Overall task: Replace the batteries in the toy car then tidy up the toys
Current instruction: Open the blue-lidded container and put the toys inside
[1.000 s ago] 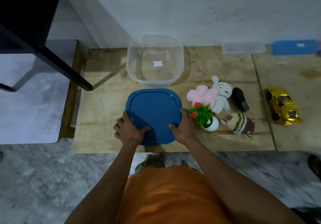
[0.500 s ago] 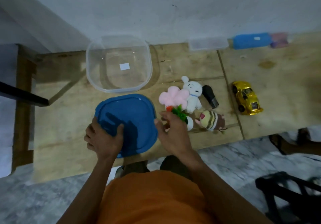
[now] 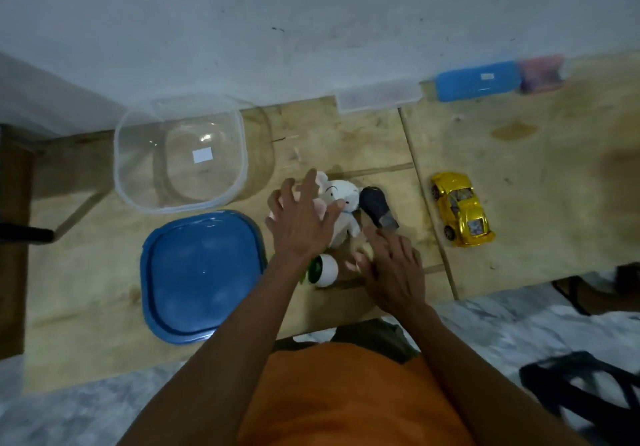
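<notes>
My left hand [image 3: 301, 224] is spread wide with straight fingers over the soft pink plush [image 3: 320, 207] and the white plush rabbit [image 3: 341, 205], holding nothing. My right hand [image 3: 391, 267] is also open, its fingers loosely apart and low over the wooden table [image 3: 519, 175], just right of the rabbit. A black rounded toy [image 3: 375, 205] lies touching the rabbit's right side. The shiny yellow toy car [image 3: 460, 208] stands well to the right of the rabbit. The clear plastic tub [image 3: 180, 155] is left of the rabbit, with the smooth blue square lid [image 3: 201, 272] flat in front of it. A small white pot [image 3: 325, 270] lies just below the rabbit.
</notes>
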`<move>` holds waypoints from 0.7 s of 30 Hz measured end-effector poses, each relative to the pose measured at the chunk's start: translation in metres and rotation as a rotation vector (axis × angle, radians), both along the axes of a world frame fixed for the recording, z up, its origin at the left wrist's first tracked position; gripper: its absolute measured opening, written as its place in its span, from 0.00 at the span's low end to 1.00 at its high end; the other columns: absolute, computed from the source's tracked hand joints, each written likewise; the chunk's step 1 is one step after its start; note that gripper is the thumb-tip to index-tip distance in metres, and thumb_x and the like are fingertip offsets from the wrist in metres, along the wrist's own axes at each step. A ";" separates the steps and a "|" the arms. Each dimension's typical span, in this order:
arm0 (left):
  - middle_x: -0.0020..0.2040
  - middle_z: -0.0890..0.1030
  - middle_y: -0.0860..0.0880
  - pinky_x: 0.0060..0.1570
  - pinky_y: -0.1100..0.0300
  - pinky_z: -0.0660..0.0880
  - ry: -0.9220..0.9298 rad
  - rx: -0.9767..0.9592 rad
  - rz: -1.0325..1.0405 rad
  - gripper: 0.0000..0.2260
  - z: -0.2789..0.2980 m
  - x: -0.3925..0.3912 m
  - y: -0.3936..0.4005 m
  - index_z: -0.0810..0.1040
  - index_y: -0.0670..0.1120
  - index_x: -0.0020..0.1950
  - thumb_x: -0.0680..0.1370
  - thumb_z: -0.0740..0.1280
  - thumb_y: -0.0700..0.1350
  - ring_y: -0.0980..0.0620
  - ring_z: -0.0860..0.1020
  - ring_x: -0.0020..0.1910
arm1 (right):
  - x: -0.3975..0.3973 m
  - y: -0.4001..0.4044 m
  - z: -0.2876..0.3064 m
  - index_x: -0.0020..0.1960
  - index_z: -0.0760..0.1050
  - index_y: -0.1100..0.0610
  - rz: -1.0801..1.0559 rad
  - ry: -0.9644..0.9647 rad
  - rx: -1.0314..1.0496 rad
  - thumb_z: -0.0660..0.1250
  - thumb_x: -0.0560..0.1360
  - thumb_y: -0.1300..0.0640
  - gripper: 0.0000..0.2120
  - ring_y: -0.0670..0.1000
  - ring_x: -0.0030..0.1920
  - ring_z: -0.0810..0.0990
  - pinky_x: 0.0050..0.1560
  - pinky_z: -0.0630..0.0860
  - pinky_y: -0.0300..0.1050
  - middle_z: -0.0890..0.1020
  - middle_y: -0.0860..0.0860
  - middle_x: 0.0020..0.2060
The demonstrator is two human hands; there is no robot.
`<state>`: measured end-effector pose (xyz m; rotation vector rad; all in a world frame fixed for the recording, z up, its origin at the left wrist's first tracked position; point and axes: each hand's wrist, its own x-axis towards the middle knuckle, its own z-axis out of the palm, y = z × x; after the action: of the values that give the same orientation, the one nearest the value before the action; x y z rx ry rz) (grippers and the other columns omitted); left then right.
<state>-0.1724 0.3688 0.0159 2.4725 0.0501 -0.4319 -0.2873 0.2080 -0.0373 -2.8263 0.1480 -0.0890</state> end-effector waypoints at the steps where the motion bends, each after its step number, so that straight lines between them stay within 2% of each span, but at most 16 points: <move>1: 0.80 0.53 0.47 0.69 0.32 0.60 0.072 0.018 -0.029 0.34 -0.005 0.003 -0.009 0.52 0.63 0.80 0.77 0.61 0.69 0.39 0.52 0.77 | 0.000 -0.005 -0.004 0.73 0.67 0.51 0.030 0.004 0.003 0.56 0.81 0.38 0.25 0.59 0.56 0.76 0.49 0.75 0.52 0.78 0.56 0.61; 3: 0.81 0.50 0.48 0.69 0.28 0.55 0.190 0.077 -0.081 0.35 -0.015 0.006 -0.022 0.47 0.66 0.79 0.76 0.59 0.71 0.39 0.48 0.78 | 0.004 -0.016 -0.009 0.72 0.67 0.49 0.088 -0.013 -0.003 0.56 0.80 0.37 0.25 0.59 0.53 0.77 0.44 0.77 0.53 0.79 0.55 0.58; 6: 0.78 0.57 0.46 0.66 0.25 0.58 0.193 0.220 -0.159 0.36 -0.025 0.004 -0.031 0.44 0.67 0.78 0.76 0.58 0.71 0.38 0.52 0.77 | 0.013 -0.025 -0.009 0.70 0.68 0.47 0.103 0.011 0.031 0.57 0.79 0.36 0.24 0.57 0.50 0.78 0.39 0.79 0.52 0.80 0.54 0.53; 10: 0.71 0.69 0.47 0.62 0.30 0.64 0.135 0.259 -0.141 0.33 -0.029 0.008 -0.034 0.48 0.65 0.79 0.78 0.58 0.68 0.41 0.61 0.71 | 0.022 -0.037 -0.013 0.71 0.72 0.48 -0.001 0.157 0.103 0.51 0.82 0.35 0.26 0.52 0.56 0.74 0.49 0.76 0.49 0.78 0.51 0.61; 11: 0.70 0.70 0.48 0.62 0.31 0.64 0.124 0.267 -0.147 0.32 -0.029 0.009 -0.034 0.49 0.64 0.79 0.79 0.59 0.67 0.41 0.62 0.71 | 0.026 -0.040 -0.009 0.70 0.72 0.48 -0.084 0.159 0.210 0.51 0.82 0.37 0.25 0.51 0.56 0.74 0.50 0.75 0.49 0.77 0.51 0.61; 13: 0.70 0.71 0.48 0.61 0.33 0.65 0.124 0.275 -0.147 0.31 -0.029 0.013 -0.036 0.52 0.62 0.79 0.79 0.60 0.65 0.41 0.64 0.70 | 0.033 -0.044 0.003 0.66 0.76 0.48 -0.276 0.047 0.524 0.54 0.82 0.39 0.21 0.49 0.52 0.76 0.48 0.76 0.48 0.79 0.52 0.53; 15: 0.68 0.71 0.47 0.60 0.33 0.66 0.117 0.268 -0.130 0.30 -0.028 0.015 -0.037 0.53 0.61 0.79 0.80 0.61 0.63 0.41 0.65 0.68 | 0.043 -0.043 0.019 0.59 0.77 0.48 -0.373 -0.027 0.715 0.54 0.80 0.34 0.23 0.47 0.48 0.78 0.45 0.77 0.50 0.80 0.51 0.47; 17: 0.66 0.72 0.47 0.59 0.34 0.67 0.083 0.225 -0.085 0.28 -0.026 0.015 -0.036 0.56 0.61 0.77 0.80 0.62 0.61 0.41 0.66 0.66 | 0.053 -0.040 0.031 0.57 0.77 0.47 -0.433 0.033 0.809 0.54 0.76 0.27 0.27 0.44 0.46 0.80 0.43 0.78 0.43 0.81 0.51 0.47; 19: 0.65 0.72 0.46 0.59 0.34 0.68 0.059 0.133 -0.008 0.27 -0.021 0.016 -0.032 0.58 0.59 0.75 0.79 0.63 0.61 0.41 0.67 0.65 | 0.062 -0.037 0.039 0.56 0.78 0.46 -0.445 0.090 0.843 0.57 0.74 0.26 0.27 0.41 0.44 0.80 0.40 0.76 0.34 0.81 0.51 0.49; 21: 0.64 0.73 0.44 0.59 0.35 0.69 0.017 0.025 0.059 0.27 -0.013 0.018 -0.025 0.59 0.58 0.75 0.78 0.63 0.62 0.40 0.69 0.64 | 0.071 -0.033 0.045 0.58 0.77 0.45 -0.433 0.090 0.829 0.58 0.75 0.29 0.24 0.41 0.47 0.79 0.44 0.75 0.35 0.81 0.49 0.51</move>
<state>-0.1549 0.3433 0.0029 2.4853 0.1364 -0.4296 -0.2159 0.1746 0.0077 -1.9352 0.6487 0.0088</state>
